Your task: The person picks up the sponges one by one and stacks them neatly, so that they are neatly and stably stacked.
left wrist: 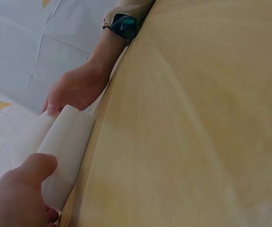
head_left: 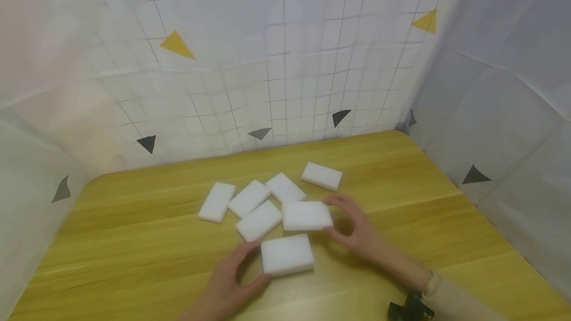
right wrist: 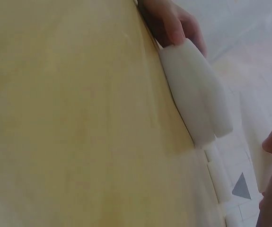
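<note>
My left hand [head_left: 234, 274] grips the left end of the nearest white sponge-like block [head_left: 287, 255], between thumb and fingers. In the right wrist view a seam runs along this white block [right wrist: 192, 94], as if two lie stacked. Just behind and to the right, my right hand [head_left: 357, 227] pinches the right end of another white block [head_left: 307, 216]. That held block [right wrist: 256, 137] appears raised off the table in the right wrist view. In the left wrist view, the left thumb [left wrist: 41, 165] lies on the near block, partly covering it.
Several more white blocks lie flat behind the hands, among them a left one [head_left: 217, 202], a middle one [head_left: 259, 220] and a far right one [head_left: 322, 176]. The wooden table [head_left: 134, 241] is bounded by white sheeting [head_left: 232, 93] at the back and sides.
</note>
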{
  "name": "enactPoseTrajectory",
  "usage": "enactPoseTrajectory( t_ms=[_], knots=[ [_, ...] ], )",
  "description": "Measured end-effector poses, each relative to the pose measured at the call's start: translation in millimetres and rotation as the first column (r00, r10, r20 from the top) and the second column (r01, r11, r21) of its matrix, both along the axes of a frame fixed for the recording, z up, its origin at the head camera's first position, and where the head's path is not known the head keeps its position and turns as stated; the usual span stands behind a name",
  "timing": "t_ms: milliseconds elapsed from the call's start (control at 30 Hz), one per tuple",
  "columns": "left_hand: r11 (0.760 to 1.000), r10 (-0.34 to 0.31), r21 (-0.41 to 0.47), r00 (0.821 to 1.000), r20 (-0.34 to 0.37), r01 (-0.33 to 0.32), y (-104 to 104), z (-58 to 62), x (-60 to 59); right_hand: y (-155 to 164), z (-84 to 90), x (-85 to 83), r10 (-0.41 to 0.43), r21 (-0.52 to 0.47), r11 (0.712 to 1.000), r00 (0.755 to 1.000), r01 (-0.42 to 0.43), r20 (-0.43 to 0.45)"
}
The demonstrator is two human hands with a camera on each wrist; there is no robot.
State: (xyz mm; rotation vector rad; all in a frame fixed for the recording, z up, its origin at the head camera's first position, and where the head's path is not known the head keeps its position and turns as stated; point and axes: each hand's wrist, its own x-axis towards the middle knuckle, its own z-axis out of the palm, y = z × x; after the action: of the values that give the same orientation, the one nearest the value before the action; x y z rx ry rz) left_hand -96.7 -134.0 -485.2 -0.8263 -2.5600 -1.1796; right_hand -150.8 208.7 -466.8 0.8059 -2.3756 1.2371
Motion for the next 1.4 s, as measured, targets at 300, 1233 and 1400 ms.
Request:
enactPoseTrajectory(
  t_ms=[300,1233,1400],
  knots=[
    [1.0,0.01,0.004,0.999,0.035,-0.01,0.7,2.8,1.2,-11.8,-4.0,1.2,0.111,-0.082,0.989,0.983,-0.123,-0.144],
    [1.0,-0.005,0.029,1.0,0.01,0.005,0.6,1.2,0.0,-34.7,-6.8,15.9,0.246,-0.004,0.967,0.941,-0.254,-0.232],
    [1.0,-0.009,0.027,1.0,-0.004,0.009,0.6,1.3,-0.1,-38.7,0.1,20.4,0.258,-0.001,0.964,0.937,-0.266,-0.237]
  ],
)
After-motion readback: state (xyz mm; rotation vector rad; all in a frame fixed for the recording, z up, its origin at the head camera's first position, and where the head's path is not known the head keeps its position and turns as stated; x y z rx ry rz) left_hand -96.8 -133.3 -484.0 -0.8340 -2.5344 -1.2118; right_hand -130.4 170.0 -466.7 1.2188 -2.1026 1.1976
